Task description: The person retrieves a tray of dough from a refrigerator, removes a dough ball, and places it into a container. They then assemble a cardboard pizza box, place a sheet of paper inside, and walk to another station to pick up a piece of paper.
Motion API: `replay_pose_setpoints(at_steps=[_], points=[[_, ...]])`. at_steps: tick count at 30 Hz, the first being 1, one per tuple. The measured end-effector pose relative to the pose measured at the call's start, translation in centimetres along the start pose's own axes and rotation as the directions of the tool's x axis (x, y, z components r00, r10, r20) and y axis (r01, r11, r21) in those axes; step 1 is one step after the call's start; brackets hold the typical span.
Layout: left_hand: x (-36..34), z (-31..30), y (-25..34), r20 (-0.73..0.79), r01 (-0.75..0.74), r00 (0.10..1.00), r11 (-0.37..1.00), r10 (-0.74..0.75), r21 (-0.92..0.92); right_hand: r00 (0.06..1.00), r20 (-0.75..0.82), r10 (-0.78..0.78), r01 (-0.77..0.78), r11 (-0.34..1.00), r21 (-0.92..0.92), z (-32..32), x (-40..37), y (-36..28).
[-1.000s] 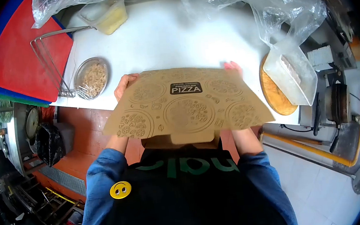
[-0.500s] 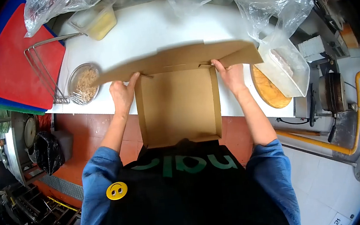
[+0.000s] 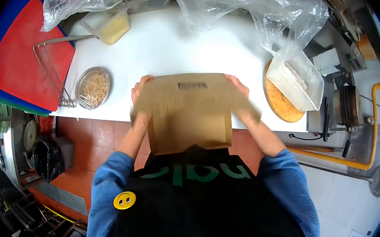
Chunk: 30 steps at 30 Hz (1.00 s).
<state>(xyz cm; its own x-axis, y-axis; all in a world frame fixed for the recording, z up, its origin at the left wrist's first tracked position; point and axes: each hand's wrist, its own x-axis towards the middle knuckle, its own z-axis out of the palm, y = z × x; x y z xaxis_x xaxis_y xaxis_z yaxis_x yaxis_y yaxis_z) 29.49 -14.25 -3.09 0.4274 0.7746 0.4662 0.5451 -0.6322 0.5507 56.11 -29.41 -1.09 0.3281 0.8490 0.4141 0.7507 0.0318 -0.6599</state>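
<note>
1. Your left hand [image 3: 140, 92] grips the far left corner of the cardboard box [image 3: 190, 118], with the fingers curled over its top edge.
2. Your right hand [image 3: 238, 91] grips the far right corner the same way. Both hands are blurred.
3. The box sits between your hands at the near edge of the white bench [image 3: 178, 46], with its near end against your apron [image 3: 193, 200].
4. Left of the box, a metal bowl [image 3: 93, 87] of crumbs stands on the bench, just beside a wire rack [image 3: 49, 72] and a red board [image 3: 15, 57].
5. To the right, a white tub [image 3: 294, 81] rests on a round wooden board [image 3: 282, 107].
</note>
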Motion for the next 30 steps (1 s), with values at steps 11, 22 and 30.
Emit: replay_pose_setpoints(at_steps=[11, 22, 30], points=[[-1.4, -7.0, -2.4, 0.317, 0.286, 0.935, 0.867, -0.159, -0.408, 0.928, 0.349, 0.128, -0.051, 0.974, -0.221, -0.8, -0.4, 2.7], [-9.9, -5.5, -1.3, 0.410, 0.820, 0.568, 0.447, -0.714, -0.358, 0.960, 0.083, 0.269, -0.267, 0.963, -0.027, 6.6, 7.7, 3.3], [-2.7, -3.6, -5.3, -0.107, 0.566, 0.823, 0.819, -0.557, 0.095, 0.967, 0.184, 0.178, -0.153, 0.978, -0.142, 8.9, 14.3, 6.8]])
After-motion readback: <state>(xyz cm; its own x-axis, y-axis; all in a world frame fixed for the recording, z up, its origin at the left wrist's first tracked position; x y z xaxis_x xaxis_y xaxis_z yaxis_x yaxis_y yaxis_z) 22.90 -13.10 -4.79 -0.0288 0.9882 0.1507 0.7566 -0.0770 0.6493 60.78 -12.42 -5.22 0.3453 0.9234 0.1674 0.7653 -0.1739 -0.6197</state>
